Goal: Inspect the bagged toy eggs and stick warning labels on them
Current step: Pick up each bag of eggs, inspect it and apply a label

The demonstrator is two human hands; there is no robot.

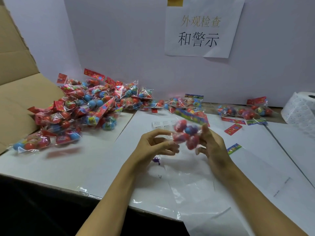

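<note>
Head view: we hold one bag of toy eggs [186, 134] upright between curled left hand [156, 145] and gripping right hand [212, 147], label sheet [162, 125] just beyond on desk [85, 159].

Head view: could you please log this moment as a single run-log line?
stage: inspecting | both hands hold bag of toy eggs above table | label sheet behind | unchecked pile left | label not visibly applied

Your two hands hold one bag of toy eggs [186, 133] above the desk [95, 160]: right hand [211, 147] grips its side, left hand [153, 145] pinches the edge (blurred). A heap of bags [88, 108] lies left, a label sheet [162, 125] just behind.
</note>
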